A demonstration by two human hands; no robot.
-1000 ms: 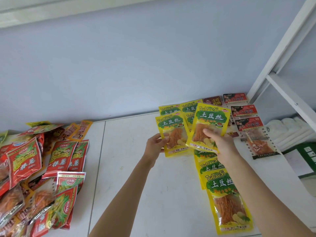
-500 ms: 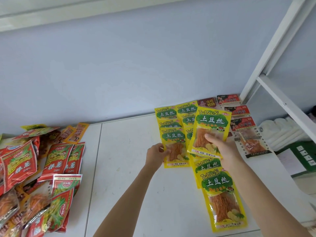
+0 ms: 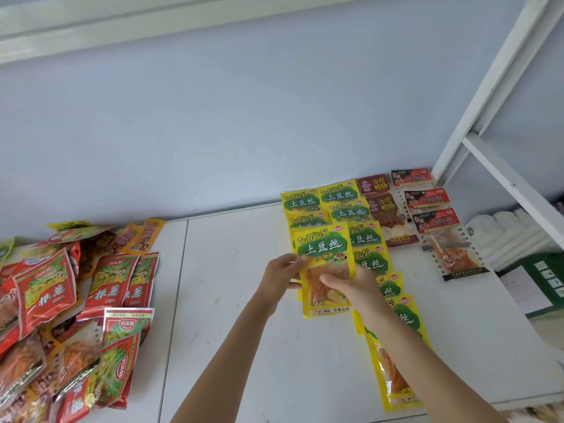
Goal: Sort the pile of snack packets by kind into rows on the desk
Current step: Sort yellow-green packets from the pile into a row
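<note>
Both hands on one yellow TuDouSi potato-strip packet [image 3: 325,264]: left hand [image 3: 279,277] pinches its left edge, right hand [image 3: 355,290] grips the lower right with thumb across the clear window. Packet sits over the near end of the left yellow row [image 3: 305,209], looks about to be laid down there; can't tell if it touches the desk yet

Done so far, far right of the desk:
- two overlapping yellow TuDouSi rows, left one short, right yellow row [image 3: 370,261] running from the wall toward the near edge under the right forearm
- two dark brown packets [image 3: 383,209] in a short row beside them
- three black-and-red packets [image 3: 433,221] in a row nearest the shelf frame

Left: unsorted pile [image 3: 61,300] on the left, mostly red-and-green packets plus orange and clear ones, well apart from the rows. Judgement: well under half done, red kind not started

Surface: white desk [image 3: 238,331], two panels with a seam, a few faint marks. Pale blue wall [image 3: 244,117] behind, white shelf frame [image 3: 503,102] at right, folded white cloth [image 3: 512,236] and a green box [image 3: 546,276] below it
</note>
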